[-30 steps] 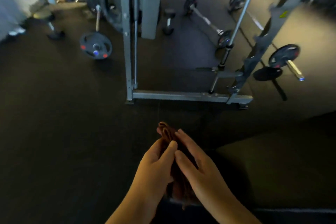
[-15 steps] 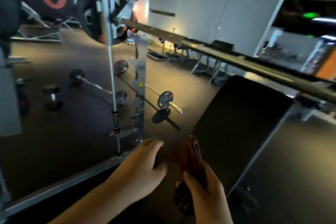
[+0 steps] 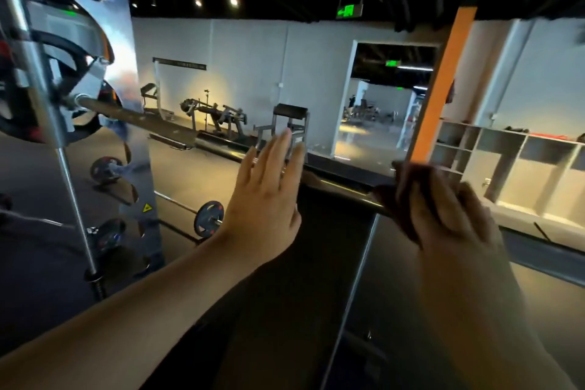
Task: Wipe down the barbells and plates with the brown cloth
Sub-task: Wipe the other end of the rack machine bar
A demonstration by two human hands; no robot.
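A long steel barbell (image 3: 177, 133) runs from the rack at the upper left down toward the right, across the middle of the view. Black plates (image 3: 47, 79) hang on its left end. My right hand (image 3: 449, 209) presses the brown cloth (image 3: 408, 177) onto the bar at the right, its fingers over the cloth. My left hand (image 3: 269, 187) is raised with its fingers spread just in front of the bar and holds nothing. A smaller barbell with a dark plate (image 3: 209, 218) lies on the floor behind the rack post.
A metal rack upright (image 3: 139, 149) with cut-outs stands at the left. A black bench pad (image 3: 316, 263) slopes below the bar between my arms. An orange post (image 3: 440, 85) and white cubby shelves (image 3: 512, 161) are at the right. Other gym machines stand by the far wall.
My view has lifted from the floor to the racked bar. Both hands rose; the right one carried the cloth up onto the bar, and the left let go of it and opened.
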